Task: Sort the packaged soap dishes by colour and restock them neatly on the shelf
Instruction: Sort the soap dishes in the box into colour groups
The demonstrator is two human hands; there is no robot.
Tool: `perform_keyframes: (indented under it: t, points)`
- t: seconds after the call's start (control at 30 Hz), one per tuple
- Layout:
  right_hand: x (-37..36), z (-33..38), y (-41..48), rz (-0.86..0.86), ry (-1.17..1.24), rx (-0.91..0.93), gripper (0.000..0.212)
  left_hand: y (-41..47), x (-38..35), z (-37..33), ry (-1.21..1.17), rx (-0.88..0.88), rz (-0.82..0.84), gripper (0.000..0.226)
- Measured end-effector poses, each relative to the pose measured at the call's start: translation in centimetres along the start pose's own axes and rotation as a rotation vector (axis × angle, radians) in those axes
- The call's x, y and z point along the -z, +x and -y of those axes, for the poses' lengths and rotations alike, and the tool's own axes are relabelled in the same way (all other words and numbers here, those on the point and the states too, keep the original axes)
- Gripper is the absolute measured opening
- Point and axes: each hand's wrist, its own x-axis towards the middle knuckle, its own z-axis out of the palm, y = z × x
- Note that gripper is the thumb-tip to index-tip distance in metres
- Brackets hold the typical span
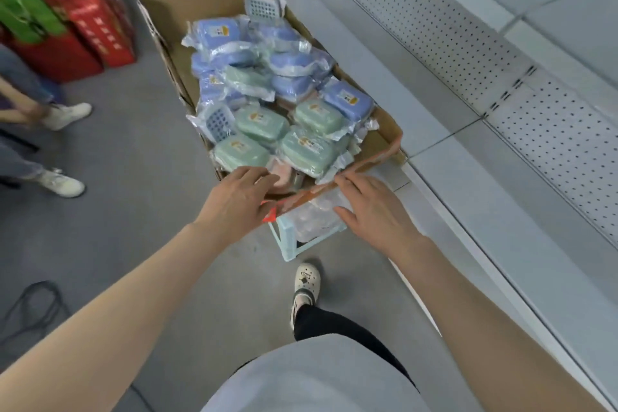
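Observation:
A cardboard box (214, 0) stands on a pale blue stool (290, 246) beside the white shelf (444, 130). It is heaped with plastic-wrapped soap dishes: blue ones (217, 33) towards the back, green ones (262, 124) at the front, and a pink one (280, 174) low at the near edge. My left hand (239, 199) reaches over the box's near left corner, fingers curled at the rim by the pink dish. My right hand (376, 211) rests on the near flap (374, 157), fingers fairly straight, thumb spread.
The shelf's pegboard back (521, 90) runs along the right. Red and green cartons (77, 20) stand at the far left. Another person's legs and white shoes (62, 182) are at the left. My own foot (306, 281) is below the stool. A black cable (36, 308) lies on the floor.

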Motion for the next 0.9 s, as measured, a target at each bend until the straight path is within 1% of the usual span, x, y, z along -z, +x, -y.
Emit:
perform_keyframes:
  t: [0.07, 0.17, 0.3, 0.37, 0.47, 0.57, 0.7, 0.8, 0.9]
  points:
    - [-0.8, -0.6, 3.1, 0.021, 0.025, -0.014, 0.054, 2.1, -0.6, 2.3, 0.008, 0.017, 0.072, 0.052]
    - [-2.0, -1.3, 7.7, 0.062, 0.020, 0.014, 0.054, 5.0, -1.9, 5.7, 0.051, 0.005, 0.146, 0.067]
    - [-3.5, -1.6, 12.3, 0.163, 0.003, -0.008, 0.056, 7.7, -3.7, 9.2, 0.090, -0.004, 0.319, 0.087]
    - [-4.3, -1.5, 13.7, 0.204, -0.011, -0.017, 0.059, 8.7, -4.6, 10.7, 0.107, -0.052, 0.390, 0.087]
    - [-5.5, -1.2, 15.2, 0.298, -0.034, -0.087, 0.064, 10.3, -5.2, 12.7, 0.118, -0.128, 0.461, 0.083]
    - [-6.5, -0.2, 15.9, 0.298, -0.033, -0.171, 0.062, 12.7, -5.2, 15.4, 0.068, -0.183, 0.427, 0.073]
    - [-7.7, 2.2, 16.3, 0.270, -0.008, -0.366, 0.067, 15.9, -5.3, 18.9, 0.011, -0.261, 0.388, 0.068]
    - [-8.8, 5.0, 16.7, 0.184, -0.040, -0.385, 0.067, 17.3, -6.0, 19.6, 0.030, -0.346, 0.369, 0.068]
    - [-10.0, 8.1, 17.0, 0.180, -0.084, -0.371, 0.069, 18.1, -7.0, 20.0, 0.020, -0.381, 0.350, 0.070]
